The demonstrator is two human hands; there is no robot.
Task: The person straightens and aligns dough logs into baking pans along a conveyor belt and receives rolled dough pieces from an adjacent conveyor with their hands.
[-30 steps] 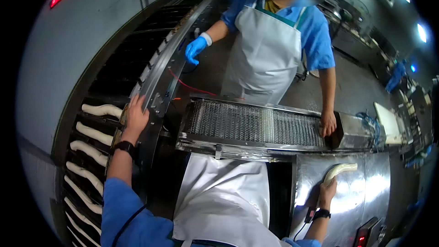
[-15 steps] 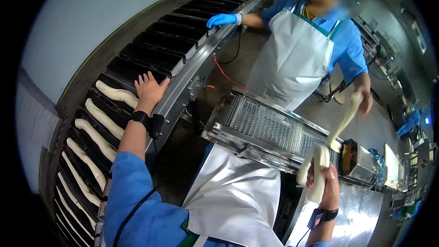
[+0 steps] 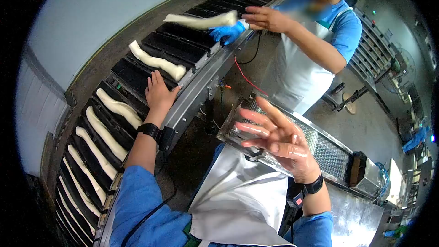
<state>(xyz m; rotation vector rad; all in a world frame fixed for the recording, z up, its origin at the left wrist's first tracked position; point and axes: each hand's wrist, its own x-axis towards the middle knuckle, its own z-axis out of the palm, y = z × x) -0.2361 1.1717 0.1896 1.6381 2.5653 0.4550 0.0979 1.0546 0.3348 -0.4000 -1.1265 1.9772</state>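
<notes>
My left hand point(image 3: 160, 93) lies with fingers stretched on the edge of a black baking pan point(image 3: 130, 75). Just beyond its fingertips, a pale dough strip point(image 3: 157, 63) lies slightly bent in a pan. Over the wire mesh conveyor point(image 3: 329, 151), my right hand point(image 3: 281, 139) is raised, wet-looking and empty, with fingers spread. Farther up the line, a blurred dough strip point(image 3: 201, 21) is above the pans by a co-worker's bare hand point(image 3: 267, 19); whether they touch I cannot tell. The co-worker's blue-gloved hand point(image 3: 228, 32) rests at the pan edge.
Several dough strips point(image 3: 106, 133) lie in pans along the left. The pan line has a metal side rail point(image 3: 192, 92). A co-worker in a white apron point(image 3: 297, 73) stands across the mesh conveyor. A metal box point(image 3: 368, 171) sits at the conveyor's right end.
The dough in my right hand has left it, and that hand has moved left and up, opening. A dough strip now lies beyond my left hand. The co-worker's bare hand swung with dough toward the pans.
</notes>
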